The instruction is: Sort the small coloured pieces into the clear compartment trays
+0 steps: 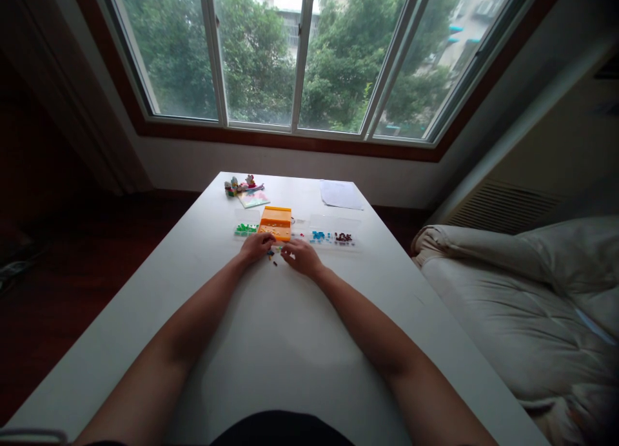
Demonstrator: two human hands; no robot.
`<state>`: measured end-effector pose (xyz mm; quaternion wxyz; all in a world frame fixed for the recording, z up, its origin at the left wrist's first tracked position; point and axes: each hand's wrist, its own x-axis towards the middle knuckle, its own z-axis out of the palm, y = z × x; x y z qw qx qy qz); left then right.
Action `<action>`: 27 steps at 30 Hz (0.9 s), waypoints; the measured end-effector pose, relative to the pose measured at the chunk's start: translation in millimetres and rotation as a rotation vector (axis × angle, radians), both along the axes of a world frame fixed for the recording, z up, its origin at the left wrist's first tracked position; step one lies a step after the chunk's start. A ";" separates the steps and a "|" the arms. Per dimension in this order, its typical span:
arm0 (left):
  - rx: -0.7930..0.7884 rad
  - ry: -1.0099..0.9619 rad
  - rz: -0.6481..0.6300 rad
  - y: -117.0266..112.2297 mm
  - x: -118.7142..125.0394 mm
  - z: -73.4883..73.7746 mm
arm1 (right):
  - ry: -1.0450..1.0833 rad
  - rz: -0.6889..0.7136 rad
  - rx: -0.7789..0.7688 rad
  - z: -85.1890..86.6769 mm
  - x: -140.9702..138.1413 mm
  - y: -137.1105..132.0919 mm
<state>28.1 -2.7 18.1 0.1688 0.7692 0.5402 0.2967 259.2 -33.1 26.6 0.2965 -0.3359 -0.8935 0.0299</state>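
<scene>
Two hands worked over small loose bricks (273, 258) on the white table (271, 343), just in front of the orange tray (276, 222). L hand (256, 245) & R hand (300, 256) curled, fingertips near the bricks; couldn't tell if either pinched one.

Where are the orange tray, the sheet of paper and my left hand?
orange tray (275, 222): head view, middle of tray.
sheet of paper (341, 194): head view, sheet's centre.
left hand (256, 246): head view, back of hand.
</scene>
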 end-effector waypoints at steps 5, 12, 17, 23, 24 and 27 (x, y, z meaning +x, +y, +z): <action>-0.003 0.004 0.000 0.0 0.8 0.3 | -0.076 -0.003 0.018 -4.1 -20.3 -17.0; -0.018 -0.006 -0.004 -0.2 2.6 2.1 | -0.079 0.076 0.005 -10.4 -16.3 -10.6; -0.203 -0.136 -0.226 -2.8 -7.4 14.9 | 0.105 -0.104 0.034 0.9 14.1 7.5; -0.425 -0.136 -0.412 -6.2 -29.5 35.9 | 0.520 -0.653 0.205 12.3 81.5 37.7; -0.451 -0.109 -0.411 -6.7 -31.7 38.2 | 0.551 -0.733 0.211 11.1 91.1 41.6; -0.521 -0.051 -0.443 -8.1 -33.9 42.0 | 0.582 -0.949 0.139 4.7 110.8 48.9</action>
